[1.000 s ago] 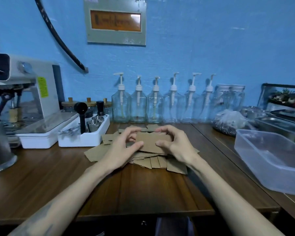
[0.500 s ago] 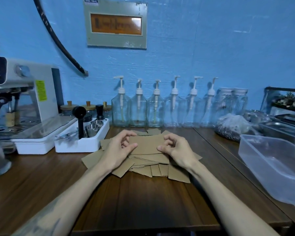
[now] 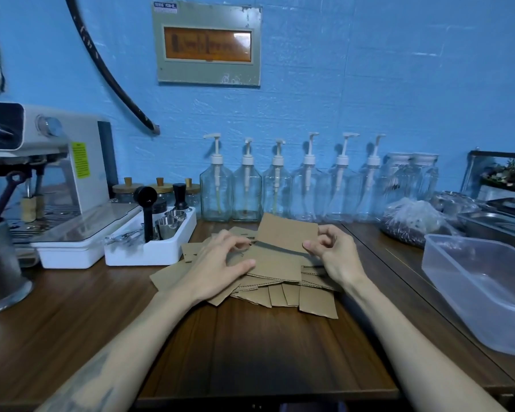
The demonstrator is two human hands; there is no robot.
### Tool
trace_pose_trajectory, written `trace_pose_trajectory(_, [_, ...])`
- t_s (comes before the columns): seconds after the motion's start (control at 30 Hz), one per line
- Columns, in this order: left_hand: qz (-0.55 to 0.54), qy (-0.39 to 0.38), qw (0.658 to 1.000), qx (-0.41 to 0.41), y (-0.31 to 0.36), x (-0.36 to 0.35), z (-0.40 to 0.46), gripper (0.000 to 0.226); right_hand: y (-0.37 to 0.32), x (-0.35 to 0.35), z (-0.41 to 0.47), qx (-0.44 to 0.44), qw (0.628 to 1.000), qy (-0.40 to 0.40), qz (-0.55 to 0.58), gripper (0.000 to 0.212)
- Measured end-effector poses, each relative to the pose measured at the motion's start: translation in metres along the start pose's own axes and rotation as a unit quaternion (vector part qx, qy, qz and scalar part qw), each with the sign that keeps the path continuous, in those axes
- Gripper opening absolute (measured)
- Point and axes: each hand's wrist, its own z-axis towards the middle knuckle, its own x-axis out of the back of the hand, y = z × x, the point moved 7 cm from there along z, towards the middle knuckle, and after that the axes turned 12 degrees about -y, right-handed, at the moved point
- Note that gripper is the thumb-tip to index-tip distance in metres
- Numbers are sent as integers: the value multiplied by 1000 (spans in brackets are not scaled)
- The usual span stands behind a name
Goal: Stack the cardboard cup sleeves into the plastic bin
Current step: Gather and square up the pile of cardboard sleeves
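Observation:
A loose pile of flat brown cardboard cup sleeves [image 3: 283, 288] lies on the wooden counter in front of me. One sleeve [image 3: 286, 234] is tilted up off the top of the pile, its far edge raised. My right hand [image 3: 333, 255] pinches its right edge. My left hand [image 3: 217, 263] lies on the left side of the pile, fingers bent at the raised sleeve's left edge. The clear plastic bin [image 3: 437, 263] stands at the right, with nothing visible inside.
A white tray [image 3: 149, 252] with a black tamper and steel cups sits left of the pile, beside an espresso machine [image 3: 57, 179]. Several glass pump bottles [image 3: 277, 194] line the blue wall. A bag of beans [image 3: 411, 224] and steel trays [image 3: 494, 224] sit behind the bin.
The top sleeve has come up off the pile, its far edge now tilted upward between both hands. The camera has also tipped slightly upward.

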Motion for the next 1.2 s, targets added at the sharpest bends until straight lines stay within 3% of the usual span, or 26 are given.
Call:
trace_pose_trajectory(0.1, [95, -65, 993, 32, 6, -13, 10, 73, 3, 2, 0, -11, 1000, 10, -5, 14])
trace_pose_trajectory(0.2, [100, -85, 990, 58, 3, -18, 13, 72, 6, 1, 0, -25, 1000, 6, 12, 17])
trace_pose_trajectory(0.47, [-47, -29, 997, 49, -3, -4, 7, 45, -2, 1, -2, -23, 999, 27, -2, 19])
trace_pose_trajectory(0.67, [-211, 1, 977, 4, -2, 3, 5, 33, -6, -3, -5, -19, 1000, -8, -20, 28])
trace_pose_trajectory(0.87, [-132, 42, 990, 30, -15, 4, 8, 38, -16, -27, -10, 23, 985, -174, -7, 55])
trace_pose_trajectory(0.97, [-139, 26, 989, 35, -17, -2, 11, 46, -19, -36, -10, 28, 974, -223, -19, 60])
trace_pose_trajectory(1.1, [-163, 14, 986, -11, -6, -8, 14, 54, -21, -39, -7, 30, 970, -240, -36, 54])
trace_pose_trajectory(1.2, [-85, 33, 996, -12, -5, -5, 16, 34, -23, -38, -6, 56, 975, -205, -71, 42])
